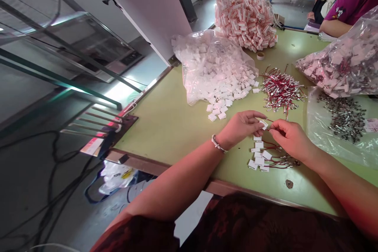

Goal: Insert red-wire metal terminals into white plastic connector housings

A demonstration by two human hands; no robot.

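My left hand (242, 125) pinches a small white plastic connector (265, 123) above the green table (171, 126). My right hand (288, 136) meets it from the right, fingers closed on a thin red wire at the same connector. Just below the hands lies a small cluster of finished white connectors with red wires (264, 158). A loose pile of red wires with metal ends (280, 90) sits beyond the hands. White connectors spill from a clear bag (215, 69) to the upper left of them.
A heap of pink-white parts (245, 12) stands at the back. At the right a clear bag of wired parts (348, 63) and a plastic sheet with small dark metal parts (344, 118). Another person in a magenta sleeve (351, 2) works at the far right. A tape roll (260, 56) lies nearby.
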